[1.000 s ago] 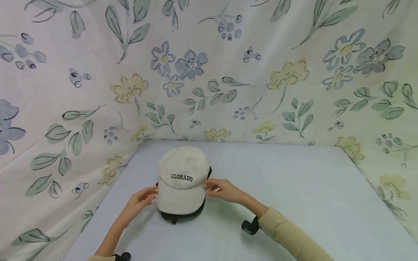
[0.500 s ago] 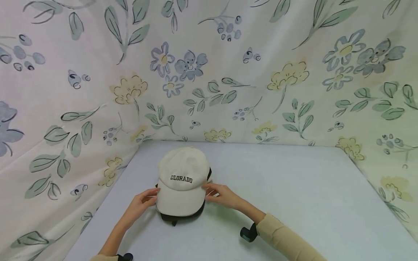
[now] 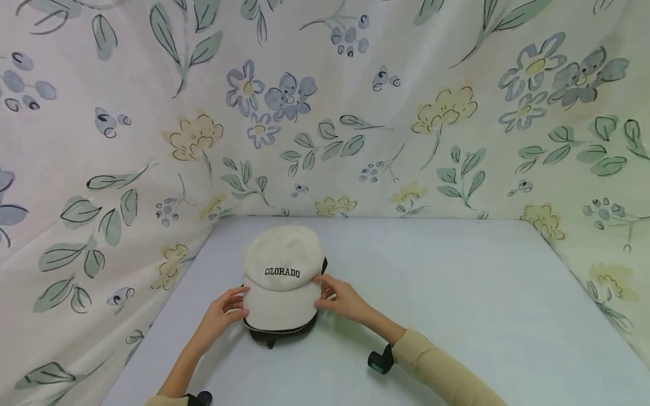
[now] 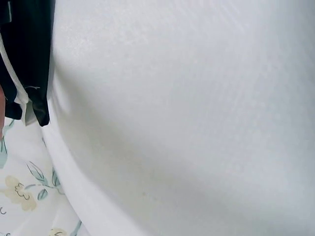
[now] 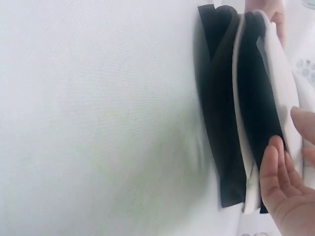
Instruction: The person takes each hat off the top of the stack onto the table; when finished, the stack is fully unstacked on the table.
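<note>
Cream cap (image 3: 282,276) sits stacked on a dark cap (image 3: 276,334) at the worktop's (image 3: 457,293) nine o'clock side; left hand (image 3: 222,314) at its nine, right hand (image 3: 341,298) at its three, fingers (image 5: 275,172) loosely apart, touching the brim edges. Uneven pressure could skew the stack, sliding the top cap off the lower one

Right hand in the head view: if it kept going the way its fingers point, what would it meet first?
The right hand points left at the cream cap; its fingertips already seem to touch the cap's side near the brim. The left hand lies beyond, on the opposite side.
</note>
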`<action>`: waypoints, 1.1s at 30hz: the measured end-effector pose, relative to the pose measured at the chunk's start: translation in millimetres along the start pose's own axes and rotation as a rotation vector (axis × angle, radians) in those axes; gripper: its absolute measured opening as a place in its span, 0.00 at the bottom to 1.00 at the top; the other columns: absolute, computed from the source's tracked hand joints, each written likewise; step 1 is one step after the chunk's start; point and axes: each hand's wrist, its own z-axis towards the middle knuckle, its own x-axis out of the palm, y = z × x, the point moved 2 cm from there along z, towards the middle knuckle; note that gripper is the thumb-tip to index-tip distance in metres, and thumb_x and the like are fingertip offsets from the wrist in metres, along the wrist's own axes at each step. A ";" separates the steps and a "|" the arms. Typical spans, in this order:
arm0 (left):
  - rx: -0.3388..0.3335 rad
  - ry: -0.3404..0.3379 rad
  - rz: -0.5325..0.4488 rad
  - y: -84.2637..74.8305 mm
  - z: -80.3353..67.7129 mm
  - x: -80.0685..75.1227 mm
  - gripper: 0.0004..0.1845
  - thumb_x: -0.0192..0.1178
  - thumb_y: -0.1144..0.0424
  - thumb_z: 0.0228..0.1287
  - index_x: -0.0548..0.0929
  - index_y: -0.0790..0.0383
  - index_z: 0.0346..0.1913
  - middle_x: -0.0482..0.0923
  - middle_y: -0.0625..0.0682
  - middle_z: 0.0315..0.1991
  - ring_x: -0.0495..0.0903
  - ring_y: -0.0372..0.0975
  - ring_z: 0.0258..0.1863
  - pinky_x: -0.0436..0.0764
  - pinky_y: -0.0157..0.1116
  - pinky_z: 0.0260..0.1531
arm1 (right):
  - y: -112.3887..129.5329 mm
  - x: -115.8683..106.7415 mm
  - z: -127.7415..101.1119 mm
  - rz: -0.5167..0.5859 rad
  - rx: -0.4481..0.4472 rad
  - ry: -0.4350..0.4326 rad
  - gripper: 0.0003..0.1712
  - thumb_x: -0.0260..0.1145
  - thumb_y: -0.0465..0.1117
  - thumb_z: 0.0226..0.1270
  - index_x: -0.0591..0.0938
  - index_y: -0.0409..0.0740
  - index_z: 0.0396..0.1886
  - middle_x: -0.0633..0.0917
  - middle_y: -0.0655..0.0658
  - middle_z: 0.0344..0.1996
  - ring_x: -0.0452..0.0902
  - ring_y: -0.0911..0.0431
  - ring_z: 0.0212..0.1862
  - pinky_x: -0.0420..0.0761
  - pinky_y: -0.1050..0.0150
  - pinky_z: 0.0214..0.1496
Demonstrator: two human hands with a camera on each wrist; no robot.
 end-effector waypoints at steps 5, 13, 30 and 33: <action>0.016 0.004 -0.004 -5.6 -0.7 2.9 0.27 0.63 0.70 0.53 0.70 0.66 0.58 0.72 0.62 0.46 0.74 0.44 0.42 0.75 0.32 0.36 | 3.1 -0.1 -1.5 0.032 0.002 -0.055 0.32 0.69 0.39 0.54 0.69 0.42 0.59 0.74 0.46 0.37 0.77 0.57 0.35 0.77 0.69 0.36; 0.058 0.021 -0.002 -12.6 -1.6 4.1 0.28 0.62 0.69 0.55 0.68 0.64 0.60 0.70 0.62 0.47 0.73 0.41 0.42 0.75 0.32 0.34 | 12.5 -2.8 -3.8 0.042 0.010 -0.097 0.32 0.68 0.34 0.54 0.68 0.42 0.60 0.72 0.44 0.38 0.77 0.54 0.38 0.77 0.70 0.36; 0.240 -0.026 -0.001 -42.7 4.8 4.9 0.28 0.61 0.75 0.53 0.69 0.68 0.59 0.68 0.61 0.39 0.74 0.41 0.37 0.76 0.29 0.34 | 27.9 -26.1 -1.3 -0.028 -0.070 -0.175 0.34 0.69 0.34 0.52 0.70 0.42 0.60 0.72 0.46 0.37 0.78 0.54 0.39 0.78 0.69 0.37; 0.263 -0.036 0.006 -52.1 9.6 5.3 0.28 0.61 0.75 0.53 0.70 0.67 0.59 0.68 0.60 0.39 0.73 0.40 0.37 0.75 0.28 0.35 | 32.3 -35.0 -0.7 -0.049 -0.099 -0.202 0.33 0.69 0.34 0.51 0.70 0.41 0.60 0.73 0.45 0.38 0.79 0.54 0.38 0.78 0.69 0.37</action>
